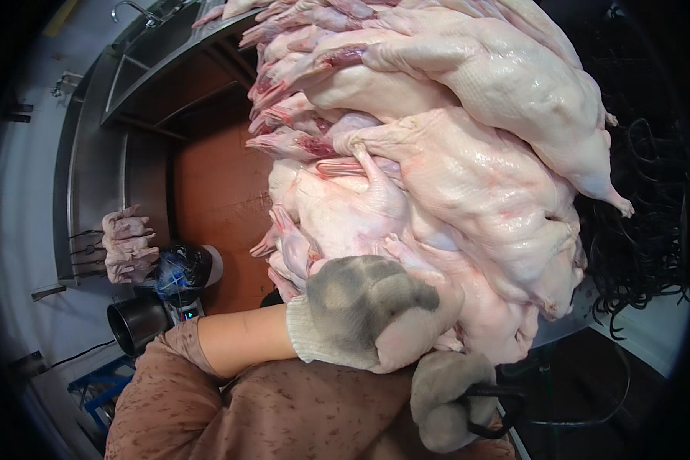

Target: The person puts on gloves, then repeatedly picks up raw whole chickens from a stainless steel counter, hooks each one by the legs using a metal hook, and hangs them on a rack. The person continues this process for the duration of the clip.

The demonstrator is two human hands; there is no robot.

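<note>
A large heap of plucked raw ducks [471, 172] fills the upper middle and right, heads and necks lying toward the left. My left hand [371, 310], in a stained grey knit glove, is closed over a plucked duck [417, 339] at the heap's near edge. Just below it and to the right is my right hand [454, 399], gloved too, with its fingers curled around a black metal hook [497, 392]. The hook's far end is hard to make out. The hooked hand is close to the held duck; whether they touch cannot be told.
Many black hooks [638, 259] hang or lie at the right. On the left are a steel counter [92, 172], several ducks on hooks [127, 244], a dark metal pot [135, 325], a lit scale display [190, 314] and a black plastic bag [184, 270]. A faucet [144, 17] is top left.
</note>
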